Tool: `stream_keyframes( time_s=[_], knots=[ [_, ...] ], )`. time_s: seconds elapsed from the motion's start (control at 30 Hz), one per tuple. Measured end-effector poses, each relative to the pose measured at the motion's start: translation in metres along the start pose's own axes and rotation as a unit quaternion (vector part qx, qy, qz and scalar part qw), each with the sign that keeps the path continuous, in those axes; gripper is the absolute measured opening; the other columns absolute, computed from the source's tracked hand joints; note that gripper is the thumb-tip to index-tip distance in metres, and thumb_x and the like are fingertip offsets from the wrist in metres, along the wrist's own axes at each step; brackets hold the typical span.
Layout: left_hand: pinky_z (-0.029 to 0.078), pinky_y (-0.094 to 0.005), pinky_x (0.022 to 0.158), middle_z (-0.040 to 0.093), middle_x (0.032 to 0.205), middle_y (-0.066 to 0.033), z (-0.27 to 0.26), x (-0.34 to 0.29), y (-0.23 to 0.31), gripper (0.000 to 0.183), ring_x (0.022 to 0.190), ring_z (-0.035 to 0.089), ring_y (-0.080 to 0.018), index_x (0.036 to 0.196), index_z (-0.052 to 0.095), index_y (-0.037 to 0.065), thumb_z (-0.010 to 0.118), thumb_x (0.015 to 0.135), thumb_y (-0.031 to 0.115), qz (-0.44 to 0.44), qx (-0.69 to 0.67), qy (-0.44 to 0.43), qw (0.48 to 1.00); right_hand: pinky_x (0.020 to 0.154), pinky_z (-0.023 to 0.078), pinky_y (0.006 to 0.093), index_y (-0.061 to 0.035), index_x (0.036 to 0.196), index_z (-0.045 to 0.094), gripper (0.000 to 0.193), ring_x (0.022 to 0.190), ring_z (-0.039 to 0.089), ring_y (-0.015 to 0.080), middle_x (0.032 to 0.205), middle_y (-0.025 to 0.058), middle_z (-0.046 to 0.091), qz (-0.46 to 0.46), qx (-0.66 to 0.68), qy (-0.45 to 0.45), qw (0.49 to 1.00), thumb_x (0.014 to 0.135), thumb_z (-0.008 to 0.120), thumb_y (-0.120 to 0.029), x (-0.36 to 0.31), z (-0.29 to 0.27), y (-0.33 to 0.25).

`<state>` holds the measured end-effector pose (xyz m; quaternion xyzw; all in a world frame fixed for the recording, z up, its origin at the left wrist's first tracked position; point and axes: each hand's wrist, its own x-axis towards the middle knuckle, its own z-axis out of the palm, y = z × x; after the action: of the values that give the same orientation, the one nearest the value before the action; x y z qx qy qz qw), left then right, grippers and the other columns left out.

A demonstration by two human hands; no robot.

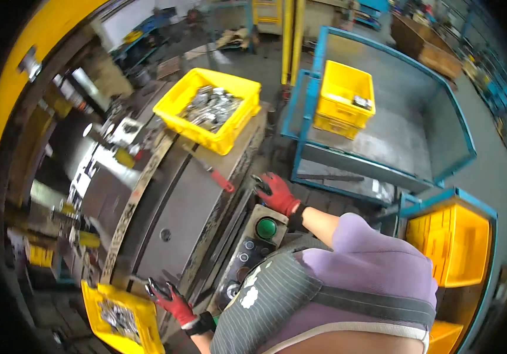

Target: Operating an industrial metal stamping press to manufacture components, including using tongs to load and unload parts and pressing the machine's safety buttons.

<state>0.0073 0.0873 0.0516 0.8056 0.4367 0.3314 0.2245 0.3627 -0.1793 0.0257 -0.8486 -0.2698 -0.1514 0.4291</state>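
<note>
1 wide view looks down from the head of the person. It is near the right hand mid-frame and the left hand lower left, and sees far across the floor at the right.

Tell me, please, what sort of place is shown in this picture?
Probably a metalworking workshop or factory floor: there is a control box with a large green button, a yellow bin holding shiny metal pieces, and a big blue-framed container.
</note>
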Motion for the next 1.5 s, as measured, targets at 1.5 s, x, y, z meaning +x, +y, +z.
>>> stream_keyframes(
  time_s=[1.5],
  knots=[
    [0.035, -0.0314, 0.095, 0.048, 0.122, -0.0128, 0.220, -0.060, 0.303, 0.042, 0.111, 0.047, -0.0215, 0.125, 0.039, -0.001, 0.048, 0.086, 0.010, -0.040, -0.192, -0.509, 0.838, 0.081, 0.043, 0.0378, -0.0095, 0.108, 0.056, 0.034, 0.095, 0.054, 0.0326, 0.102, 0.0159, 0.058, 0.181, -0.056, -0.125, 0.974, 0.079, 0.058, -0.027, 0.124, -0.279, 0.343]
  ],
)
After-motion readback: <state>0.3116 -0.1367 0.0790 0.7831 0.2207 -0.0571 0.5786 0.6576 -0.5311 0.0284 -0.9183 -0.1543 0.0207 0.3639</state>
